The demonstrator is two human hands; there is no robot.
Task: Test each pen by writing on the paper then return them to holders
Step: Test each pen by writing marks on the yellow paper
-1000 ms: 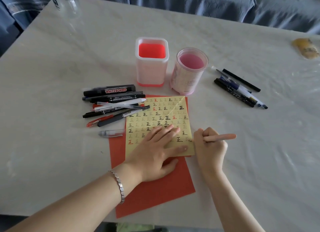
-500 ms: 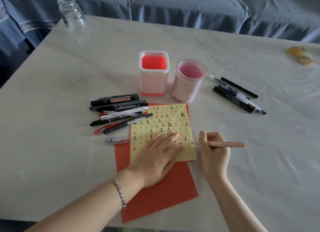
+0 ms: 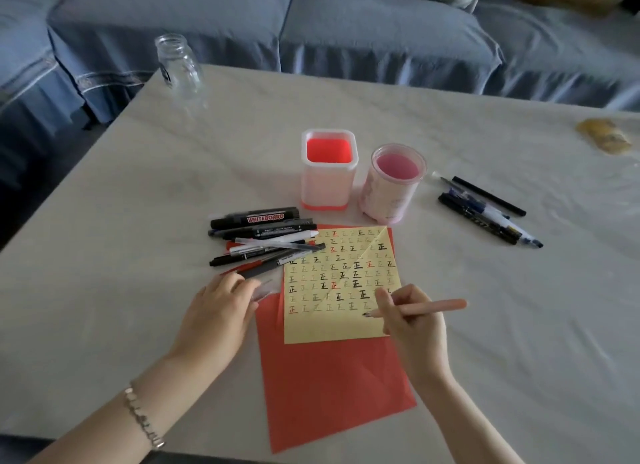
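My left hand (image 3: 221, 311) has moved off the paper (image 3: 332, 328) to the clear cap (image 3: 265, 289); I cannot tell if it grips. My right hand (image 3: 412, 328) pinches the pink pen (image 3: 436, 306), tip at the paper: I judge capping comes next.

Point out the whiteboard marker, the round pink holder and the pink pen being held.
whiteboard marker (image 3: 265, 218), head view, on its printed label.
round pink holder (image 3: 382, 195), head view, on its outer wall.
pink pen (image 3: 438, 305), head view, on the barrel's free end.
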